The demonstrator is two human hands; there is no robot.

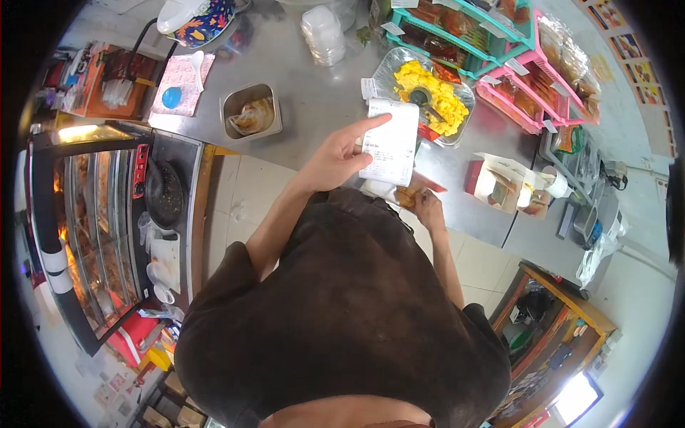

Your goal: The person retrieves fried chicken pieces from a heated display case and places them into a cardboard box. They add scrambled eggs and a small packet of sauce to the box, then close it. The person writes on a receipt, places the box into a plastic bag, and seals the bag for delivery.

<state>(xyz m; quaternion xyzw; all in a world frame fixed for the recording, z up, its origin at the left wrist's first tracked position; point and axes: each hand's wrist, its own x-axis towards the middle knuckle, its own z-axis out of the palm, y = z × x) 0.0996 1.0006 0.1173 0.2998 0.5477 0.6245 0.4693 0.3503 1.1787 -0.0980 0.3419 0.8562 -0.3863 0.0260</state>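
My left hand (342,155) holds a long printed paper slip (389,142), with the index finger stretched along its upper part and the thumb at its left edge. Lower right of the slip, my right hand (431,209) has its fingers curled at the edge of a brown piece of food (408,196). White wrapping or carton material (379,189) and a red-edged flap (432,181) show around that food, partly hidden by the slip. Just beyond the slip lies a foil tray (386,67) of yellow scrambled egg (447,115), a dark-headed utensil (420,97) resting in it.
On the steel counter (316,96) are a metal container (275,115) with bagged food, stacked clear plastic containers (324,37) and open food cartons (495,182). Teal baskets (497,56) and pink baskets (556,85) hold packets. A glass-fronted display cabinet (96,235) stands left.
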